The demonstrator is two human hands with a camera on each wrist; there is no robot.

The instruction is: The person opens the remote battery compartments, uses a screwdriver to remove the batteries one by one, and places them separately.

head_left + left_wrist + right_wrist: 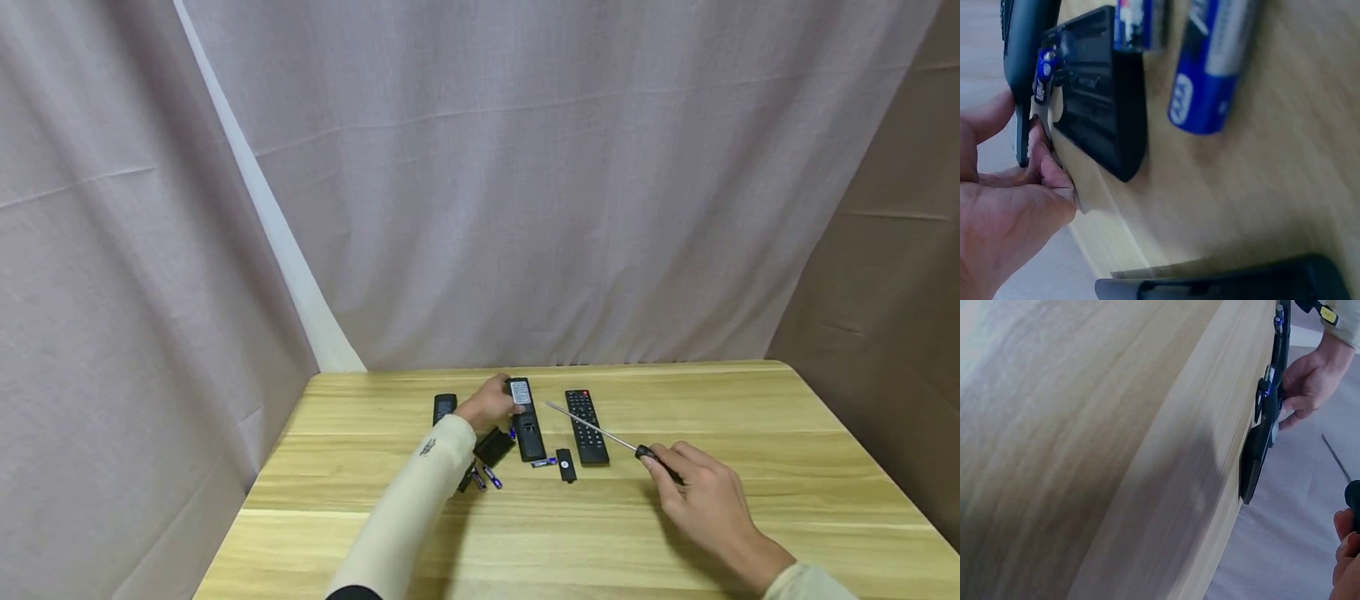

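My left hand (491, 402) grips the far end of a black remote control (529, 433), its labelled back turned up and its near end low over the table. The thumb lies on one side in the left wrist view, with fingers behind. In my right hand (705, 496) is a screwdriver (600, 430) by its black handle; the metal shaft points left, over a second remote (592, 450) lying buttons up. Beside the held remote lie a blue battery (543, 462) and a small black cover (566, 467). A larger black piece (1094, 94) rests near the left hand.
Further blue batteries (492, 477) lie near the left forearm. Another dark remote (445, 406) is at the left, partly hidden by that arm. The wooden table (750, 400) ends at grey curtains (562, 208) behind and at the sides.
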